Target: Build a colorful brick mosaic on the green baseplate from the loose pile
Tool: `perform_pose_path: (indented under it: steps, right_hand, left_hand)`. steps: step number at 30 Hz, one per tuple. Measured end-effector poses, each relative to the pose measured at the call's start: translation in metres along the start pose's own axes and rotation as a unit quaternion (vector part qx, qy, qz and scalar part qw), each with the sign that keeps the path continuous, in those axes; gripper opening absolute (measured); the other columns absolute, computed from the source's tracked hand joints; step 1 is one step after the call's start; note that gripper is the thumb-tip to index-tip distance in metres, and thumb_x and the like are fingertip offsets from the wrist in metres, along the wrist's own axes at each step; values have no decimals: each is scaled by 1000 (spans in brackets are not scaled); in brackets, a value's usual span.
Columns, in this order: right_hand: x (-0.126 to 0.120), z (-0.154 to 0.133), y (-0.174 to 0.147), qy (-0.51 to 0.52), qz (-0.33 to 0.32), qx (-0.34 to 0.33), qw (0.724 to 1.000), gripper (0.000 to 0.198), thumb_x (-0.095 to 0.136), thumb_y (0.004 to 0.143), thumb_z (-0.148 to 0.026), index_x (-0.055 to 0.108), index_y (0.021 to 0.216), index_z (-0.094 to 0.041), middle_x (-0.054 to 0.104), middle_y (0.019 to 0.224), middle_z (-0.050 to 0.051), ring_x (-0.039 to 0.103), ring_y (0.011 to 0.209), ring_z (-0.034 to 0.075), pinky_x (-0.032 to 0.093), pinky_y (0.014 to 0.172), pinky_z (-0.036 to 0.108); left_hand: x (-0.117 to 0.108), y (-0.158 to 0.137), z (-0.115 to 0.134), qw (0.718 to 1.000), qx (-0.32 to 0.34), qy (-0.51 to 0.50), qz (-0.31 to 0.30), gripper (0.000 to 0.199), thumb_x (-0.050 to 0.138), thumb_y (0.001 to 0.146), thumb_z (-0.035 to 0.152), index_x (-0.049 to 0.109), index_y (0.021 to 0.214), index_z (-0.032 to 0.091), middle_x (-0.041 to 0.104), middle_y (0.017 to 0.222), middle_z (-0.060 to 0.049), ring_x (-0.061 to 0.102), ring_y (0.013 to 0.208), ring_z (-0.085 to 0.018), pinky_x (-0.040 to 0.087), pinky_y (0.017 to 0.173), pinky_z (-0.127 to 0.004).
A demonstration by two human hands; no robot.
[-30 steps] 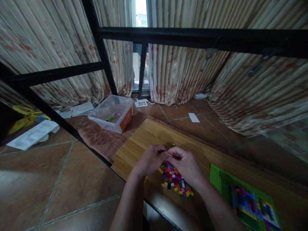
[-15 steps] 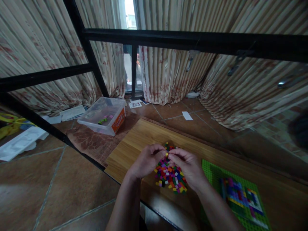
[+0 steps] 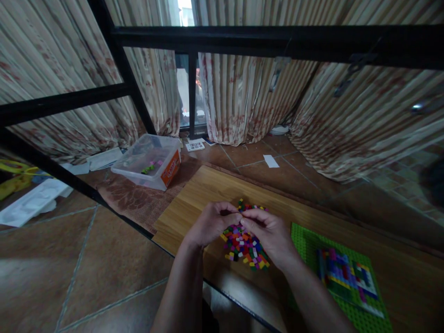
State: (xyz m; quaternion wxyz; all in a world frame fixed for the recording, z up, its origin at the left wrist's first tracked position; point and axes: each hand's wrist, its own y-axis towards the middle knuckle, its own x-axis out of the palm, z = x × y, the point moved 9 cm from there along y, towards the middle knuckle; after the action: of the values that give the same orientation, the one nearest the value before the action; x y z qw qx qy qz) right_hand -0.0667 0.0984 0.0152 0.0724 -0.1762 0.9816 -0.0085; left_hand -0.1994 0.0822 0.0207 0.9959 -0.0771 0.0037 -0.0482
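1. The left hand [image 3: 213, 224] and right hand [image 3: 270, 231] meet at their fingertips above the loose bricks [image 3: 245, 247], thumbs and forefingers pinched together; I cannot tell whether a piece is gripped between them, as the fingers hide it.
2. The loose bricks, many-coloured, lie in a spread pile on the wooden bench [image 3: 187, 199], beneath and between the hands.
3. To the right of the right forearm, a green baseplate [image 3: 301, 238] lies on the bench, bearing joined bricks [image 3: 347, 275] in blue, purple, yellow and white.
4. Beyond the bench's left end stands a clear box [image 3: 140, 178] with green and pink pieces inside.
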Motion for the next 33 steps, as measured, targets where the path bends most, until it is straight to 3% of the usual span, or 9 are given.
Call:
perform_pose_path:
  steps: [7, 10, 12, 14, 19, 28, 33]
  right_hand:
    - [0, -2, 2, 81, -17, 17, 996, 27, 73, 74, -44, 73, 85, -19, 66, 65, 0, 56, 60, 12, 46, 61, 26]
    - [-7, 1, 4, -36, 8, -11, 999, 23, 68, 78, -42, 72, 83, -20, 67, 68, 0, 59, 63, 15, 46, 63, 28]
    - [-9, 1, 4, -164, 19, -49, 985, 17, 62, 82, -35, 71, 79, -21, 68, 72, 1, 61, 68, 17, 45, 67, 30]
    - [-5, 1, 3, -275, 8, -79, 958, 17, 56, 85, -28, 69, 77, -21, 67, 76, 2, 62, 72, 17, 44, 71, 31]
    - [8, 0, 3, -389, -7, -109, 915, 16, 53, 87, -19, 69, 84, -22, 66, 89, 3, 63, 84, 18, 45, 77, 30]
    - [58, -5, 17, -515, -70, -128, 845, 18, 57, 85, -15, 71, 95, -19, 65, 102, 8, 58, 101, 24, 43, 89, 32]
    - [60, 1, 22, -540, -70, -121, 830, 20, 55, 84, -10, 72, 91, -18, 66, 103, 9, 57, 100, 25, 42, 88, 33]
  left_hand:
    - [6, -5, 7, 995, 11, -83, -48, 32, 75, 70, 42, 69, 78, 11, 63, 68, -1, 52, 62, -9, 40, 59, -20]
    - [-17, -1, -2, 998, 16, 39, 48, 19, 68, 74, 31, 70, 75, 12, 64, 68, 0, 54, 63, -11, 41, 62, -21]
    - [-39, 0, -9, 975, -7, 176, 139, 9, 64, 72, 19, 70, 69, 13, 63, 64, 1, 55, 64, -12, 40, 62, -22]
    - [-49, 0, -16, 946, -36, 273, 173, 10, 60, 69, 13, 70, 68, 13, 63, 63, 1, 57, 65, -13, 39, 62, -22]
    - [-44, 3, -24, 920, -59, 359, 144, 20, 56, 71, 10, 74, 77, 16, 69, 73, -1, 61, 74, -15, 41, 65, -22]
    - [-44, 5, -31, 906, -78, 385, 156, 27, 52, 76, 12, 76, 83, 21, 73, 83, -5, 65, 80, -18, 45, 73, -26]
    - [-39, 6, -30, 907, -79, 388, 144, 29, 50, 76, 12, 76, 84, 22, 74, 85, -5, 65, 82, -19, 46, 76, -27]
